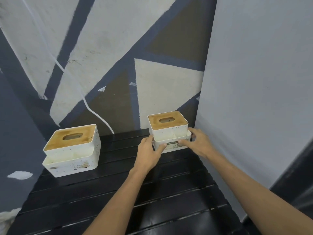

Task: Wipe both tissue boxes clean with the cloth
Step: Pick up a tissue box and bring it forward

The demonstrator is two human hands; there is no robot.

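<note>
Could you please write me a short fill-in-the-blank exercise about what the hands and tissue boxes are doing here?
1. Both hands, the left hand and the right hand, hold the tissue box on the ____ side.
2. Each box has a ____-coloured top with an oval slot.
3. The other tissue box shows brown ____ on its front.
4. Both boxes sit on a black slatted ____.

Missing words: right; wood; stains; table

Black slatted worktop (118, 197); behind it a wall (105, 48) painted in geometric grey, white and brown; white cable (94, 111) running down it.
</note>
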